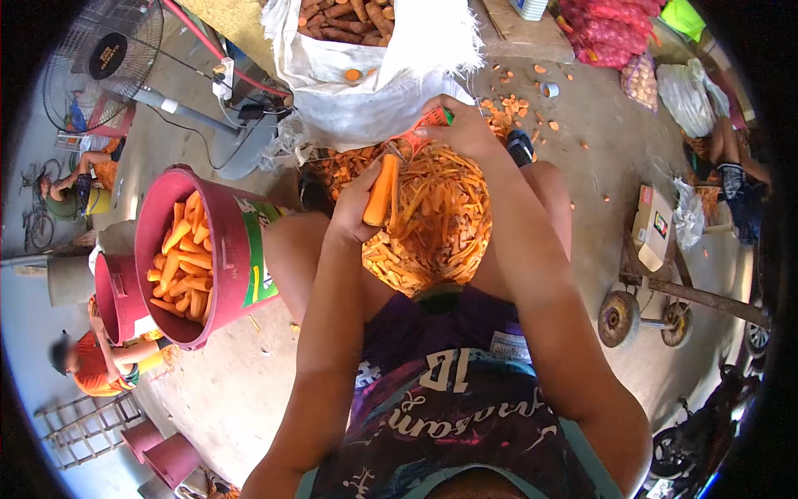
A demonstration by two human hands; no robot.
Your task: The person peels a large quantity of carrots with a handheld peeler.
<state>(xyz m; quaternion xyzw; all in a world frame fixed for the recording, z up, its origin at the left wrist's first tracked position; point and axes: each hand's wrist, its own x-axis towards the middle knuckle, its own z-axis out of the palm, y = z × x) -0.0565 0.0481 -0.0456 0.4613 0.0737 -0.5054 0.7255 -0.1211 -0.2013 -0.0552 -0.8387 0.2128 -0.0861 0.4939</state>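
Note:
My left hand [353, 202] is wrapped round a bright orange peeled carrot [381, 193], tilted with its blunt end toward me. In my right hand [462, 126] is a peeler [409, 140] with a red-orange body and some green near the grip. Its head is just above the carrot's far end; whether the blade touches cannot be made out. Below both hands, between my knees, lies a large heap of carrot peelings [445, 224]. What holds the heap is mostly hidden.
A white sack [366, 104] of unpeeled carrots [349, 18] stands ahead. At my left is a pink tub [148, 229] with peeled carrots [184, 270]. A fan [104, 54] stands far left, a wheeled trolley [665, 291] right. Other people [101, 366] sit around; peel scraps [511, 108] litter the floor.

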